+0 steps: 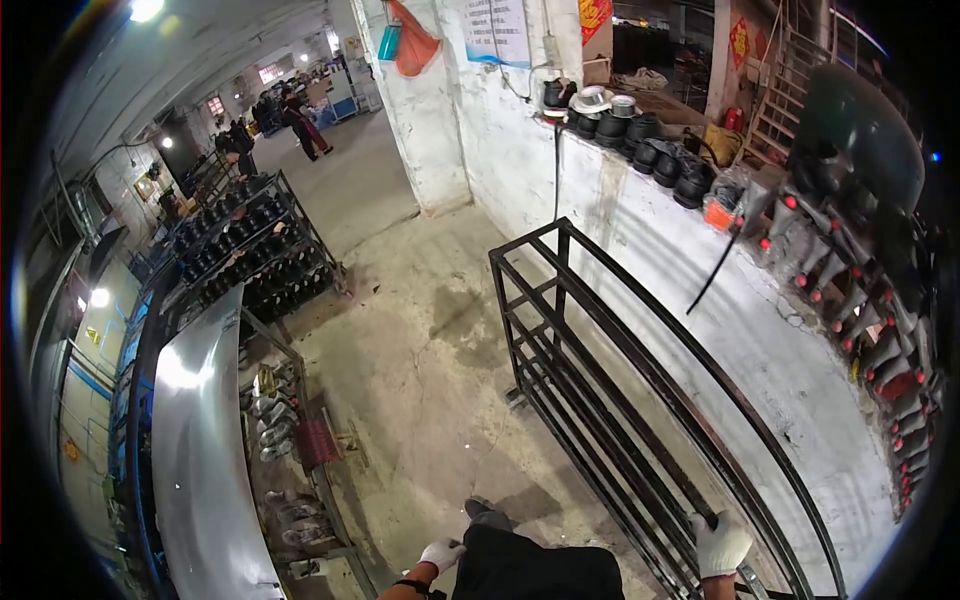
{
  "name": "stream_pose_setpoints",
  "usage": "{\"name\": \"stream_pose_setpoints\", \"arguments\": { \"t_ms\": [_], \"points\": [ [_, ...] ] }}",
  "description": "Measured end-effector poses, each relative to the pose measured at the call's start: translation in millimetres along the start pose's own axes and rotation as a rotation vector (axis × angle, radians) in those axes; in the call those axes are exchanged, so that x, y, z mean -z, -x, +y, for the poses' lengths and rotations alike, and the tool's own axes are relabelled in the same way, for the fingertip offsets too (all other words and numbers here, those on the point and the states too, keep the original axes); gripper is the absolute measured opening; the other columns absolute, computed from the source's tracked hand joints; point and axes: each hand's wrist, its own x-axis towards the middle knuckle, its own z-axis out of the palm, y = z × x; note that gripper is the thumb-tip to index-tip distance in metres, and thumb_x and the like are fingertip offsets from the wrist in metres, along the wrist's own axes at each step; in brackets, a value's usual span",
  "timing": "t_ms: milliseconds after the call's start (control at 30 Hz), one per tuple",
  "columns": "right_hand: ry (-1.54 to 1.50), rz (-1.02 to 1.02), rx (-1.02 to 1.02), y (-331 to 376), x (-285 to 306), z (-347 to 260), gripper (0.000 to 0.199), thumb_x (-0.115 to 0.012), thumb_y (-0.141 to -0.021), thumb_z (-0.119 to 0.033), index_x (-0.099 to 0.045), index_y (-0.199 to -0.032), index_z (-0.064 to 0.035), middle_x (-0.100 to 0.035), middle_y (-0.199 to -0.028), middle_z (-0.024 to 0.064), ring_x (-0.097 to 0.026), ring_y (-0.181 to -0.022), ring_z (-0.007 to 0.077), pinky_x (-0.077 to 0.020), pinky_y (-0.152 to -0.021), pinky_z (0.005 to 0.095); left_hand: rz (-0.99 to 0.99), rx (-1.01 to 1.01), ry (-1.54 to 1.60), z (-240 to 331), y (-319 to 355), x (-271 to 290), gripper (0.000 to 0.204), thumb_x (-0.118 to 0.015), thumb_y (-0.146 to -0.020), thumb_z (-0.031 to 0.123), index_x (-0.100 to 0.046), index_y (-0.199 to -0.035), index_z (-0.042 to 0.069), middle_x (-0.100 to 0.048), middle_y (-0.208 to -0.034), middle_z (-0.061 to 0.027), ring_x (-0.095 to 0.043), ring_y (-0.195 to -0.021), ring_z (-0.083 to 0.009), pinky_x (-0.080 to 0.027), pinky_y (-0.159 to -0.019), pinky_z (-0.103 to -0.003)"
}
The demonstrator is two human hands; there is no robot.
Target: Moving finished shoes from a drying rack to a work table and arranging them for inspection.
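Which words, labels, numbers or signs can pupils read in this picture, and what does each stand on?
White-and-blue poster on the white wall: printed lines, too small to read reliably.
Red sheet at the top edge: gold marks, cut off, unreadable.
Red sign on a pillar: gold marks, too small.

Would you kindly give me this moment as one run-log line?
right gloved hand: gripping black metal rack | left gloved hand: no held object visible | shiny metal sheet: at person's left
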Motion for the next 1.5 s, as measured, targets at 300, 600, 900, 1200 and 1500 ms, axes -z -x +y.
{"name": "stream_pose_setpoints", "arguments": {
  "t_ms": [300,600,900,1200,1500],
  "points": [
    [0.117,0.006,-0.046,-62.7,-39.6,-158.9,0.051,-0.080,-0.073,-0.052,-0.068,-0.077,-0.0030,-0.066,-0.068,0.0206,-0.067,-0.069,0.0416,-0.0524,-0.062,0.0501,-0.052,0.274,0.052,-160.0,-26.3,61.2,0.044,-0.044,-0.101,0.044,-0.072,-0.115,0.014,-0.072,-0.114,-0.0147,-0.067,-0.108,-0.0355,-0.052,-0.092,-0.047],
    [0.061,-0.033,0.074,-155.8,-71.4,-349.3,0.054,-0.068,-0.087,-0.053,-0.072,-0.093,-0.0002,-0.070,-0.078,0.0243,-0.069,-0.078,0.0435,-0.0540,-0.072,0.0519,0.225,0.276,0.841,-200.5,-126.5,149.9,0.038,-0.064,-0.093,0.034,-0.074,-0.112,0.003,-0.075,-0.093,-0.0111,-0.072,-0.082,-0.0229,-0.055,-0.075,-0.035],
    [-0.035,-0.007,0.185,-271.5,-115.9,-519.5,0.059,-0.060,-0.092,-0.057,-0.069,-0.094,0.0010,-0.069,-0.079,0.0262,-0.069,-0.077,0.0450,-0.0540,-0.070,0.0546,0.260,0.237,0.682,-136.9,-175.6,247.4,0.045,-0.063,-0.094,0.038,-0.071,-0.117,-0.001,-0.076,-0.101,-0.0146,-0.072,-0.086,-0.0229,-0.056,-0.077,-0.035],
    [-0.087,-0.109,0.197,-413.8,-177.1,-724.7,0.060,-0.056,-0.093,-0.061,-0.069,-0.104,-0.0029,-0.072,-0.086,0.0235,-0.071,-0.081,0.0405,-0.0557,-0.072,0.0518,0.374,0.122,0.383,-191.3,-191.5,273.7,0.024,-0.053,-0.093,0.029,-0.072,-0.101,0.016,-0.073,-0.097,-0.0115,-0.070,-0.084,-0.0339,-0.056,-0.074,-0.049],
    [-0.110,-0.068,0.243,-558.6,-221.1,-882.9,0.060,-0.055,-0.093,-0.063,-0.070,-0.102,-0.0059,-0.073,-0.093,0.0222,-0.072,-0.089,0.0389,-0.0569,-0.078,0.0508,0.612,0.096,0.612,-186.2,-229.7,329.9,0.006,-0.061,-0.089,0.022,-0.066,-0.092,0.021,-0.070,-0.083,-0.0114,-0.069,-0.069,-0.0313,-0.052,-0.057,-0.051]
  ]
}}
